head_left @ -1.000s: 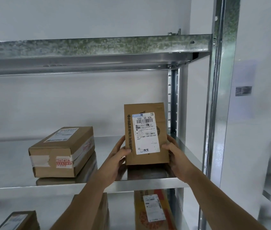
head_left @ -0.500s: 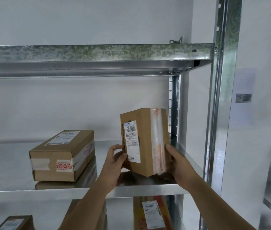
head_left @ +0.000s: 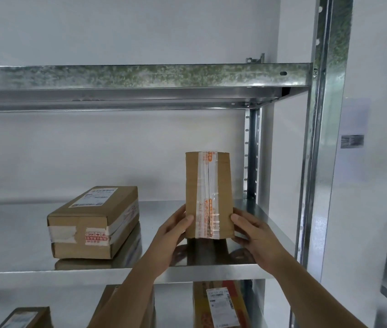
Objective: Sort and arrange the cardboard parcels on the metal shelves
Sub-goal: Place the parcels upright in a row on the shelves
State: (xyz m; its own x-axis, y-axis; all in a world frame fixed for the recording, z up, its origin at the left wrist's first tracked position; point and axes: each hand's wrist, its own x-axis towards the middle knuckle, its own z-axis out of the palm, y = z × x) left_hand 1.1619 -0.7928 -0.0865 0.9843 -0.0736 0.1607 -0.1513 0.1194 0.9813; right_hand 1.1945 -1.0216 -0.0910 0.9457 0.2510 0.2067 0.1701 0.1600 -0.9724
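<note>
The metal shelving point(head_left: 140, 273) fills the view, its middle shelf a shiny sheet that mirrors what stands on it, with a mottled galvanised beam point(head_left: 140, 75) of the shelf above crossing overhead and a perforated upright post point(head_left: 325, 138) rising at the right front corner; a second, slimmer post point(head_left: 251, 157) stands at the rear right against the white wall point(head_left: 116, 27). On the left part of the middle shelf lies a flat cardboard parcel point(head_left: 93, 223), label on top and white and red-printed tape across its near end, well apart from the hands. To its right, near the rear post, an upright parcel point(head_left: 209, 195) stands on end on the shelf, its taped seam facing the camera with clear and orange-printed tape running down the middle. The left hand point(head_left: 173, 230) holds its lower left edge, thumb on the front face, and the right hand point(head_left: 254, 235) holds the lower right edge the same way, so each grip is closed on that parcel from its own side. Whether the parcel's base fully rests on the shelf cannot be told. Below, on the lower shelf, a parcel with a white label point(head_left: 218, 304) stands under the right hand, another box point(head_left: 126, 304) is mostly hidden behind the left forearm, and a small box point(head_left: 26, 318) shows at the bottom left corner. A blurred paper notice point(head_left: 353, 124) hangs on the wall beyond the front post.
</note>
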